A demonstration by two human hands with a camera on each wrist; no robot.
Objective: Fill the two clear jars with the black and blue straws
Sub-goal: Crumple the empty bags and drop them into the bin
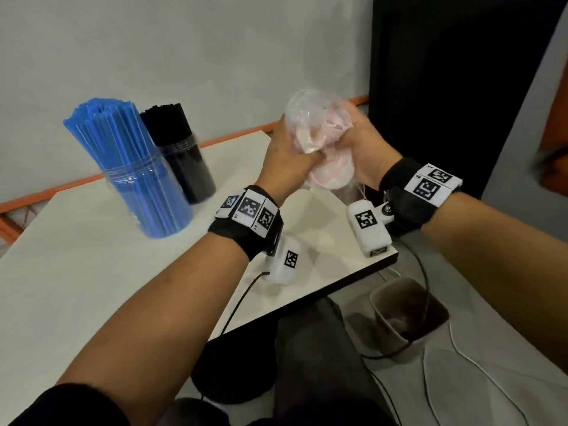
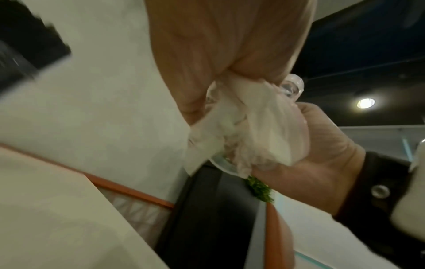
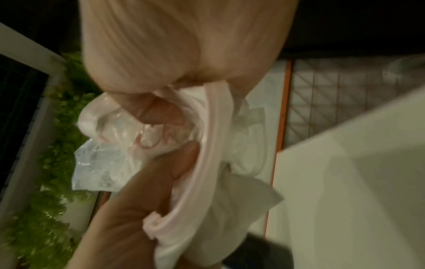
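Observation:
A clear jar [image 1: 147, 192] packed with blue straws [image 1: 107, 127] stands on the white table [image 1: 76, 272] at the left. Just behind it, a second clear jar [image 1: 190, 176] is full of black straws [image 1: 167, 121]. Above the table's far right corner, both hands hold crumpled clear and pinkish plastic wrapping [image 1: 313, 127]. My left hand [image 1: 302, 149] grips it from the left, and my right hand [image 1: 353, 139] from the right. The left wrist view has the left hand [image 2: 218, 54] and right hand [image 2: 322, 145] bunched on the wrapping [image 2: 253, 131]. The right wrist view shows the same wrapping [image 3: 207, 154].
A grey bin [image 1: 384, 321] stands on the floor to the right of the table's near corner [image 1: 393, 259], with cables running past it. A tall dark panel [image 1: 461, 87] rises behind the hands. An orange strip runs along the wall at the table's far side.

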